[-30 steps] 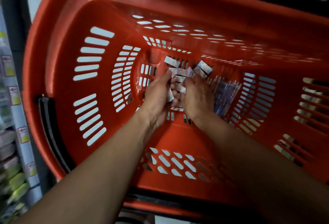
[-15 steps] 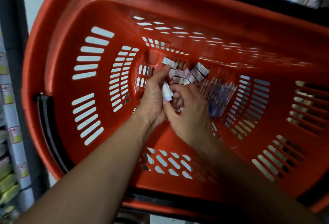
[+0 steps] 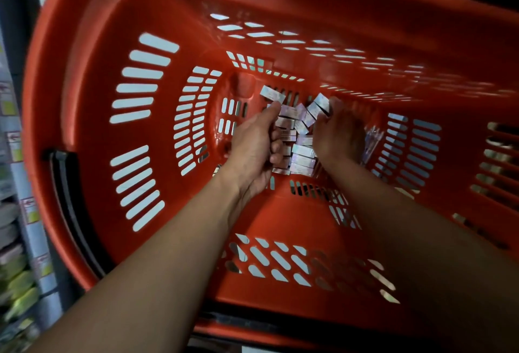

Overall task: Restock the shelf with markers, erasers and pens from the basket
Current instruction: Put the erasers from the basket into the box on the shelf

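Both hands reach into the red basket (image 3: 92, 77); the left hand (image 3: 254, 150) curls around several erasers (image 3: 302, 153), the right hand (image 3: 339, 133) cups the pile lying on its floor.

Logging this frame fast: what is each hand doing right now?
Left hand: curled round several small erasers, holding them.
Right hand: fingers curled at the eraser pile; grip cannot be told.
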Motion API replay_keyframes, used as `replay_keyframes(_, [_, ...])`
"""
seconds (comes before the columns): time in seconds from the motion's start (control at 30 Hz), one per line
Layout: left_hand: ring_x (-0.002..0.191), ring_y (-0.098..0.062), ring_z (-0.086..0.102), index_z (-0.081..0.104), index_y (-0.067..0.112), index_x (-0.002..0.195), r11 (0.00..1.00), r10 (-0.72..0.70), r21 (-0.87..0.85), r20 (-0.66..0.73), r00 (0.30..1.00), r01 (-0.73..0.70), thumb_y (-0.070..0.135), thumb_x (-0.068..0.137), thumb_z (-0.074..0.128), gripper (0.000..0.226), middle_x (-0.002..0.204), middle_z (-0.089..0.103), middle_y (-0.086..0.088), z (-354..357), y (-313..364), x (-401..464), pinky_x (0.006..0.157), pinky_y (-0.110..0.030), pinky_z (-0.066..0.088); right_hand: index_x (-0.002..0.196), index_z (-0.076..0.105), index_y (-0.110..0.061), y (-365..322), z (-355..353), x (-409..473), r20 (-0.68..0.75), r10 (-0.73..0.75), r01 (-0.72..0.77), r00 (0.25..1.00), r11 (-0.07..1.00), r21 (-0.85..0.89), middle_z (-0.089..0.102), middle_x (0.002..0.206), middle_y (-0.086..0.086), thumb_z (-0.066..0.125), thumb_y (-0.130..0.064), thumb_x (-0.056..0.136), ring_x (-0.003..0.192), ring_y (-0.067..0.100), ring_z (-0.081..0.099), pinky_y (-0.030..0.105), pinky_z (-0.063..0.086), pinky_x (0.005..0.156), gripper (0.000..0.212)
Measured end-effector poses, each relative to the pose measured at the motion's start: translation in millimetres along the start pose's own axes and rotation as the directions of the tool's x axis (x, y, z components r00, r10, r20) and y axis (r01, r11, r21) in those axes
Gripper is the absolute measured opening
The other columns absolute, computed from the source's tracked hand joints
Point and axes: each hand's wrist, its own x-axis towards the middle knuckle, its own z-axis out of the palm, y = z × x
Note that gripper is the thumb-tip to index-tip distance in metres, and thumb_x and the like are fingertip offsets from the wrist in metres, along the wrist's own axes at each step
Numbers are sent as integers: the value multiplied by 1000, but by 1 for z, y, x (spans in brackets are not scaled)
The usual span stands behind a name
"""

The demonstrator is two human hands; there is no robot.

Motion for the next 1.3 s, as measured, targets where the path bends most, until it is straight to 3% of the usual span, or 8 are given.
replay_keyframes(0.27, [47,-8,35,63,22,82,998,64,8,18,998,-64,46,95,72,29,61,46,3,-1,1,0,38,-17,27,120,62,-7,3,2,9,-69,5,1,998,996,88,62,121,18,51,-25,102,118,35,57,37,39,94,27])
replay_keyframes(0.5, [53,-11,46,75,24,72,995,99,-2,61,993,-99,65,98,58,51,67,58,2,-2,5,0,42,-20,35,93,67,-25,-22,-26,-39,-22,48,-24,999,776,630,72,85,-12,74,-26,92,82,2,69,15,49,71,7])
replay_keyframes(0.67, [85,-29,65,72,5,95,993,52,-115,173,984,-32,72,93,53,69,96,69,-17,0,10,-3,87,-43,49,92,72,-31,-41,-38,-87,84,-117,3,990,599,801,75,85,-20,77,-20,89,78,-5,71,9,52,65,13])
replay_keyframes(0.8, [97,-39,53,62,-7,123,995,60,-82,164,985,-47,42,97,66,56,115,55,-23,1,9,-6,91,-49,49,94,79,-27,-37,-35,-99,-16,-176,136,984,691,710,72,90,-8,69,-30,93,83,-1,67,5,44,69,11])
replay_keyframes(0.93, [58,-18,40,54,11,110,998,44,37,91,995,-48,20,99,68,20,83,55,-16,-2,5,-3,38,-18,37,100,75,-27,-22,-30,-85,30,-42,10,999,731,682,72,98,-9,61,-36,95,88,-3,67,9,47,71,18])
replay_keyframes(1.0, [56,-16,44,53,13,107,997,44,54,80,996,-48,22,100,68,19,78,60,-8,-4,4,-1,37,-17,37,104,74,-24,-11,-26,-68,10,26,-27,1000,819,573,73,101,-7,61,-27,96,93,6,67,25,52,79,15])
replay_keyframes(1.17, [58,-16,42,59,12,117,997,24,69,74,997,-29,26,102,67,22,79,57,-10,-2,4,1,35,-17,32,121,69,-18,7,-6,-32,-69,-46,59,997,979,194,64,128,7,58,-19,97,117,25,60,32,46,92,25])
replay_keyframes(1.3, [57,-14,34,51,16,88,996,35,78,54,998,-39,24,100,71,24,70,52,-7,1,4,2,36,-13,25,135,57,-10,7,16,-17,-94,-132,130,987,991,-30,54,141,16,57,-14,96,131,37,50,43,42,104,39])
